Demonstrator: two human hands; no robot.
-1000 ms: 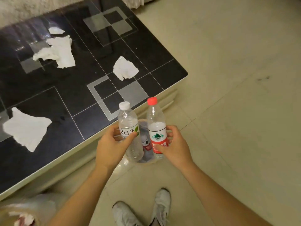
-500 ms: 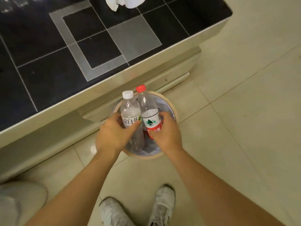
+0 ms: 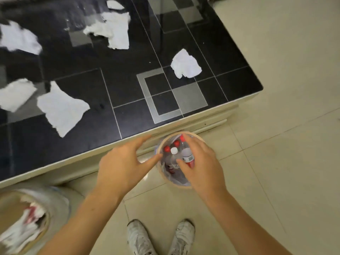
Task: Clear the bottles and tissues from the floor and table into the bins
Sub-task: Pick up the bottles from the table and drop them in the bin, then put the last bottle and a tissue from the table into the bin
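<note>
Both hands are held above the small bin (image 3: 181, 183), which stands on the floor against the table's near edge, toward its right corner. The left hand (image 3: 122, 167) is spread, fingers straight, nothing held; the right hand (image 3: 201, 165) is also spread with relaxed fingers over the bin's mouth, and no pinch on anything is seen. Bottles (image 3: 173, 157) are observed inside the bin, caps up, three red and one white. Tissues remain on the table: a crumpled tissue (image 3: 185, 65) near the right edge, a flat tissue (image 3: 61, 109) toward the near edge, and others further left and toward the far edge. A second bin (image 3: 55, 197) with white scraps inside is noted at the lower left, blurred. The tissues are judged very light, soft and easily torn; a gathering pinch at the bunched centre is advised, since flat sheets may cling to the glossy top and are better lifted from an edge.
</note>
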